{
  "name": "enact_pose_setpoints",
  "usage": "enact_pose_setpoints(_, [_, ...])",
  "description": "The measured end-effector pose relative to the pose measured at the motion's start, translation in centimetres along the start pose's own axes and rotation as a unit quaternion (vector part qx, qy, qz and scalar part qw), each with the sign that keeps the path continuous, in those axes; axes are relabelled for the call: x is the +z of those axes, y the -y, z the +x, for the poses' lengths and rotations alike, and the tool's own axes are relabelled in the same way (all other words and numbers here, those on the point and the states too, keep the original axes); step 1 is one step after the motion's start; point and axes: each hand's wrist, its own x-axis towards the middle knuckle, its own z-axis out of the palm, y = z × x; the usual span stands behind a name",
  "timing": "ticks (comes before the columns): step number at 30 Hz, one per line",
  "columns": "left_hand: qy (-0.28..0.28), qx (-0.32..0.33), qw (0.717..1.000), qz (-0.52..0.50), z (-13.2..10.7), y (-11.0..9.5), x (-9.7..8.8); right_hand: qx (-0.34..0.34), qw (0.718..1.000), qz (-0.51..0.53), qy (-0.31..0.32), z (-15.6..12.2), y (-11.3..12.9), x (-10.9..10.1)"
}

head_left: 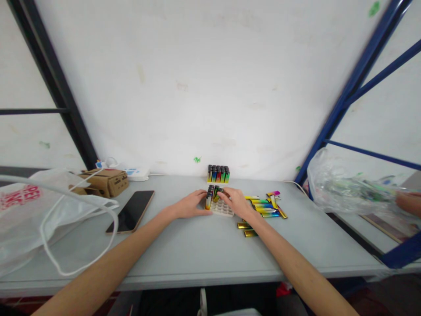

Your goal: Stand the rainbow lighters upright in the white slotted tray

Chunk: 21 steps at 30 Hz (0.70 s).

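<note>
A white tray (224,209) with rows of slots lies on the grey table (197,245), partly filled with upright colourful lighters (210,196). My left hand (190,204) rests against the tray's left side, fingers touching the lighters there. My right hand (235,201) reaches over the tray and pinches one lighter (219,192) above the slots. Several loose rainbow-coloured lighters (265,206) lie on the table just right of my right hand.
A full tray of lighters (218,174) stands by the wall. A phone (131,210), a cardboard box (107,181), a power strip (136,173) and a white plastic bag (39,210) are at left. Another person's hand (408,202) holds a clear bag (342,184) at right.
</note>
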Motion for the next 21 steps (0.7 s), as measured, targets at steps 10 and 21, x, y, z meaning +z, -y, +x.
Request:
enact_pose_setpoints(10, [0.004, -0.005, 1.000, 0.007, 0.0, -0.1, -0.1, 0.003, 0.987, -0.145, 0.065, 0.1, 0.6, 0.2])
enact_pose_setpoints(21, [0.015, -0.011, 1.000, 0.015, 0.1, 0.2, -0.1, 0.043, 0.986, -0.144, 0.078, -0.5, -5.0, -4.7])
